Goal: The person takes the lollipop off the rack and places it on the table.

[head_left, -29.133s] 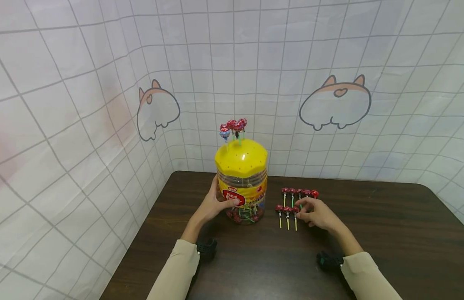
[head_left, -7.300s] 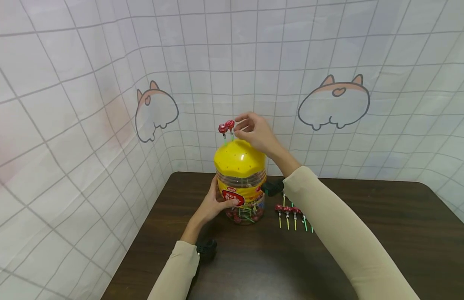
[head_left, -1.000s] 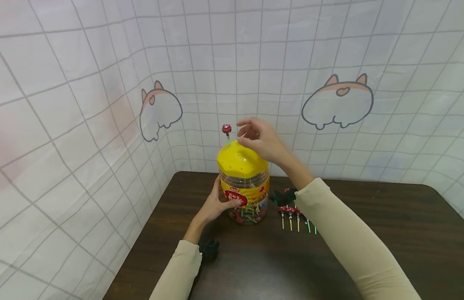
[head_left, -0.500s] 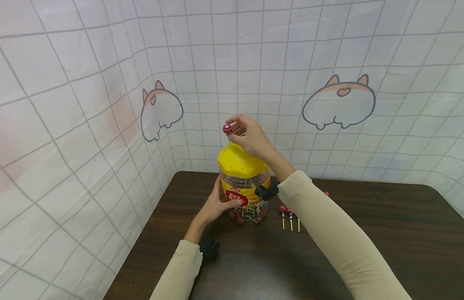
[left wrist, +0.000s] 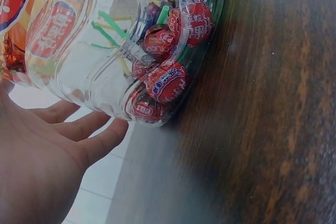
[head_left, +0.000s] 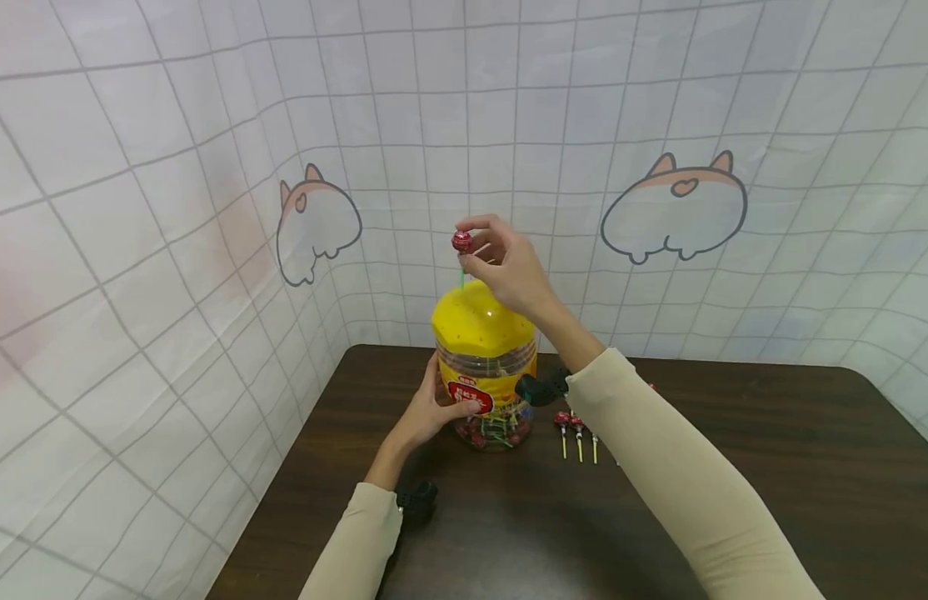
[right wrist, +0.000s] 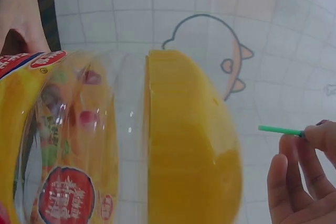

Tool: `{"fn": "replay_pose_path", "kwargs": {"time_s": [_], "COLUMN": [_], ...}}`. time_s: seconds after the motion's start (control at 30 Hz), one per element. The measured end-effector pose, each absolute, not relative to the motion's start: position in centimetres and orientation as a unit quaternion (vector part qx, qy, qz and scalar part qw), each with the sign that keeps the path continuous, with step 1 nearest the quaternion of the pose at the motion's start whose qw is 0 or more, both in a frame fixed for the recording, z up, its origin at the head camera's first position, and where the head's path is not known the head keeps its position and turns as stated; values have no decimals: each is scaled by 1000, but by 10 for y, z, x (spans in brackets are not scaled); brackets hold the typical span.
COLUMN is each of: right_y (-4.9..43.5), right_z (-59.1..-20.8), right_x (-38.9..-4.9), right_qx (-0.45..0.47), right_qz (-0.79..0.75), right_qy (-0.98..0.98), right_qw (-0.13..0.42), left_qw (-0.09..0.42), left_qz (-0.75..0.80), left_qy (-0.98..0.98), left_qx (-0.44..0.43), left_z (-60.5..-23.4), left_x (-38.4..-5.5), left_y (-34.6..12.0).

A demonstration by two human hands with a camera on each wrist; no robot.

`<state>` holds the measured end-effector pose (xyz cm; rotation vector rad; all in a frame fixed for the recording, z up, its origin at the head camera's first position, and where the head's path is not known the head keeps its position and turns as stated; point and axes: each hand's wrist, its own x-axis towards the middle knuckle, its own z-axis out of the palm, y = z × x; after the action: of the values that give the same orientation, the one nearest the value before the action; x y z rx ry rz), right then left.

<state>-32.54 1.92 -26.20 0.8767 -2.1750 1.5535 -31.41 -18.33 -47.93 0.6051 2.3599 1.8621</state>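
My left hand (head_left: 426, 412) grips the side of a clear plastic candy jar (head_left: 509, 364), thumb across its red and yellow label. The jar stands upright under a yellow domed lid (head_left: 471, 325) dotted with small holes. Wrapped red lollipops (left wrist: 167, 81) with green and yellow sticks lie inside at the bottom. Above the lid, my right hand (head_left: 518, 271) pinches a red lollipop (head_left: 461, 242) just below its head. Its green stick (right wrist: 278, 129) points down, and its end is clear of the lid in the right wrist view.
Several red lollipops (head_left: 578, 423) with yellow sticks lie in a row on the dark wooden table (head_left: 509, 533), right of the jar. My right sleeve (head_left: 659, 450) hides part of them. A white grid-patterned cloth (head_left: 554, 167) hangs behind the table.
Earlier, several lollipops stood in the lid; then one remained. My right hand has reached left, taken hold of it and lifted it out. My left hand stays on the jar.
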Motion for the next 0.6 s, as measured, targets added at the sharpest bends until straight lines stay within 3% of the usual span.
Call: {"fn": "replay_pose_path", "kwargs": {"time_s": [0.6], "right_y": [102], "right_z": [-289], "right_x": [-295], "right_qx": [283], "right_qz": [555], "right_qy": [-769], "right_qw": [139], "left_qw": [39], "left_qz": [616], "left_qy": [760], "left_qx": [205], "left_z": [-479], "left_x": [-315], "left_y": [-183]}}
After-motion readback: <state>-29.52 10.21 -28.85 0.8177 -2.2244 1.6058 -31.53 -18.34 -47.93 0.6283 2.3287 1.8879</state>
